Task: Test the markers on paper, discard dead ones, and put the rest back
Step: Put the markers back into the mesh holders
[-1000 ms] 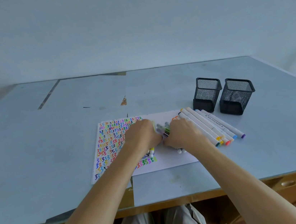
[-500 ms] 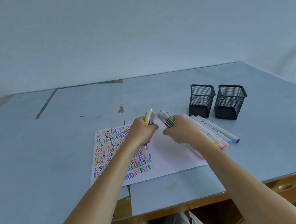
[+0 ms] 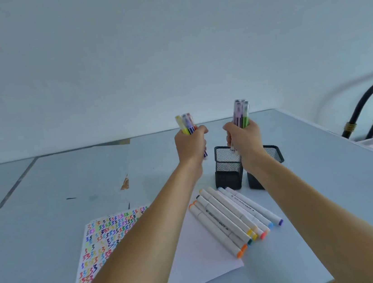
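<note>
Blue table [image 3: 50, 230]; both hands grip upright bundles, clear-capped coloured markers [image 3: 241, 112].

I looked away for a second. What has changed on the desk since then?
Both hands gathered thin markers off the paper and lifted them: left hand grips one bunch, right hand another, above the mesh cups. The white markers stayed put.
</note>
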